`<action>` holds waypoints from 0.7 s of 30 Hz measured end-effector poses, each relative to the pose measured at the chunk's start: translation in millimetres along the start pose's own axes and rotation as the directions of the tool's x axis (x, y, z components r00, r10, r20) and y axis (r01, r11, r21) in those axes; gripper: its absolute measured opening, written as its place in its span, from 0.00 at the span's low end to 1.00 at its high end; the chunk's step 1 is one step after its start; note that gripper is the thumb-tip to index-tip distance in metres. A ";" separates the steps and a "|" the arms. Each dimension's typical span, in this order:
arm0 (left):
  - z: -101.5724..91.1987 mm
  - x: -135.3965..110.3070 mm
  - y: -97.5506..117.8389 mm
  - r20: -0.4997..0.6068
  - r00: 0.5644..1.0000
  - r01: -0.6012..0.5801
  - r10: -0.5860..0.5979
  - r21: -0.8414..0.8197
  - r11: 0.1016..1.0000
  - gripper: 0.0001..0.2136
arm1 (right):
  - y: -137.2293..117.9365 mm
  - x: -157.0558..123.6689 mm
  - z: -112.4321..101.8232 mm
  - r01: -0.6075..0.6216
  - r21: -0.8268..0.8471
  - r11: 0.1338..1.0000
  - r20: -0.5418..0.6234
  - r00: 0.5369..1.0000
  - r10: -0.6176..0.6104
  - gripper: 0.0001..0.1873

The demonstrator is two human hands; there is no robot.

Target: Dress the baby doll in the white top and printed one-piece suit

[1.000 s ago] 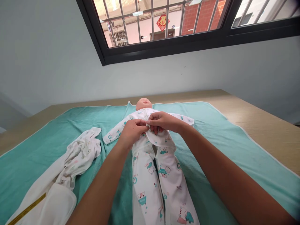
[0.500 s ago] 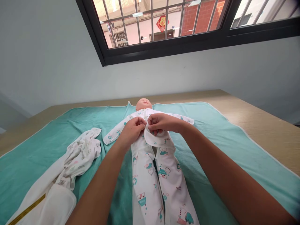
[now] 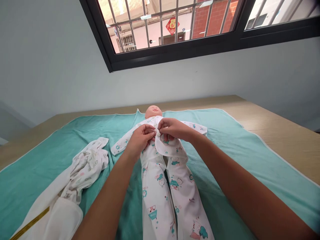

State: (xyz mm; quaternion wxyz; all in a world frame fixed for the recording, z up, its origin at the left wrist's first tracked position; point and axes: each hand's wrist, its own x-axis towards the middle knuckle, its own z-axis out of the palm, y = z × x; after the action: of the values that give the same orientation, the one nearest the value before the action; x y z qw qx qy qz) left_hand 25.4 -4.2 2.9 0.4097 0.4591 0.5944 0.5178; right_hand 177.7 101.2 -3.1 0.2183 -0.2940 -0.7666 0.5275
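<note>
A baby doll (image 3: 153,111) lies on its back, head toward the wall, dressed in a white printed baby jacket (image 3: 172,146) and matching trousers (image 3: 160,193). My left hand (image 3: 144,136) pinches the jacket's front edge at the chest, thumb and fingers together. Close beside it, my right hand (image 3: 172,129) grips the other front edge, with the lower corner of that flap turned over below the fingers. A small round fastening shows on the flap near my right fingertips. The exact grip points are partly hidden by the fingers.
Under the doll a teal blanket (image 3: 225,146) covers much of the wooden table (image 3: 280,136). Crumpled white printed baby clothes (image 3: 87,166) lie at the left, with a yellow tape measure (image 3: 31,223) across the white cloth. Behind stand a wall and a barred window (image 3: 172,20).
My right hand has shifted slightly, its fingers curling further over the flap's edge. The left hand stays almost in place at the chest.
</note>
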 end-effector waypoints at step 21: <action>2.2 32.3 2.1 -0.103 0.994 0.000 0.021 0.205 0.979 0.09 | 8.8 18.2 6.8 -0.138 0.172 0.975 -0.206 0.963 0.173 0.04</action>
State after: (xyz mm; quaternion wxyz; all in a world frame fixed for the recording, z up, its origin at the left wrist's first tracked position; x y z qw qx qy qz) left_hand 19.9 27.7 4.3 0.3259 0.4742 0.6626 0.4795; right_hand 162.0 111.4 -13.3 0.2817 -0.3918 -0.6687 0.5656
